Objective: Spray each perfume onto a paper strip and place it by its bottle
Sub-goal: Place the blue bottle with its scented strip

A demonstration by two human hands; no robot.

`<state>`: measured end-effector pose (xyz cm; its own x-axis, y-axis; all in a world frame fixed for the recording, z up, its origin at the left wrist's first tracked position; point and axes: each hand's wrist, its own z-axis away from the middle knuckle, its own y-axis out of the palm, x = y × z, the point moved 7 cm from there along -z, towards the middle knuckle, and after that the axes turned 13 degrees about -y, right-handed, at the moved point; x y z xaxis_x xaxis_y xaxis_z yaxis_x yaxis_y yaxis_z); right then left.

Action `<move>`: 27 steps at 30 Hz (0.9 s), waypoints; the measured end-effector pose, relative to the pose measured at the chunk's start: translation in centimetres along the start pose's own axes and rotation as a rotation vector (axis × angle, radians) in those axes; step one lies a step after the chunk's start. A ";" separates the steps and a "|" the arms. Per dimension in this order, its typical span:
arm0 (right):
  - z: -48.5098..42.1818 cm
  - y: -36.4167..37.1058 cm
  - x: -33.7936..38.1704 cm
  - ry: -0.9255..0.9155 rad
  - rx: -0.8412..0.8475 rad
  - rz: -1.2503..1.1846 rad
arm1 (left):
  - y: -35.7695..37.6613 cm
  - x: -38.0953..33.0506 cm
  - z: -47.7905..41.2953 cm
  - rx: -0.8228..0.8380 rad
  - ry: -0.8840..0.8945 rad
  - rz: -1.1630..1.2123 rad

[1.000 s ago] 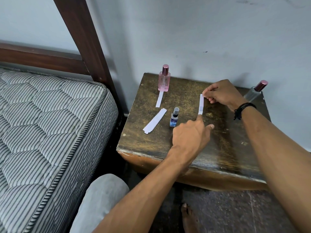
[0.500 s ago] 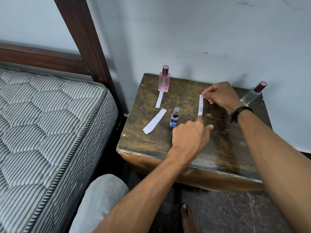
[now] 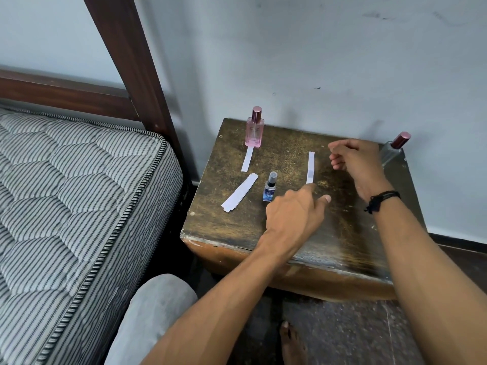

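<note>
Three bottles stand on the wooden table (image 3: 342, 233): a pink bottle (image 3: 254, 130) at the far left with a placed strip (image 3: 247, 159) touching its base; a small blue bottle (image 3: 270, 188) near the middle; a clear bottle (image 3: 392, 151) at the far right corner, partly hidden by the right hand (image 3: 350, 156). A stack of spare strips (image 3: 239, 192) lies left of the blue bottle.

The loose strip (image 3: 311, 167) lies flat between the blue and clear bottles, touching neither; the left hand (image 3: 295, 206) presses an outstretched forefinger on its near end and grips nothing; the right hand hovers just right of its far end, fingers loosely curled, empty.

Which bottle this strip answers to I cannot tell; the job now looks like settling it. Slide it by the dry end, lightly, so the paper does not buckle; keep off the faint damp patch; end it against its bottle's base, as on the pink side; keep it well apart from the spares.
</note>
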<state>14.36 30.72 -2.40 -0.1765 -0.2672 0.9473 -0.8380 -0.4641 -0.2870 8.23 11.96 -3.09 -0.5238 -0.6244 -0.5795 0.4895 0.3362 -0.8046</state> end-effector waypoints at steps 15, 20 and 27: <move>6.1 1.1 3.5 -0.007 0.297 0.105 | 1.4 -1.9 4.8 0.525 0.189 -0.203; 8.0 5.4 4.2 -0.070 0.542 0.173 | 1.7 -1.9 5.7 0.639 0.235 -0.209; 8.5 8.5 3.3 -0.141 0.625 0.244 | 1.6 -2.0 5.6 0.789 0.338 -0.185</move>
<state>11.05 18.69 -2.88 -0.2178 -0.5139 0.8297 -0.3196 -0.7657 -0.5581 13.91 9.78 -2.48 -0.7595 -0.3367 -0.5566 0.6503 -0.4132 -0.6375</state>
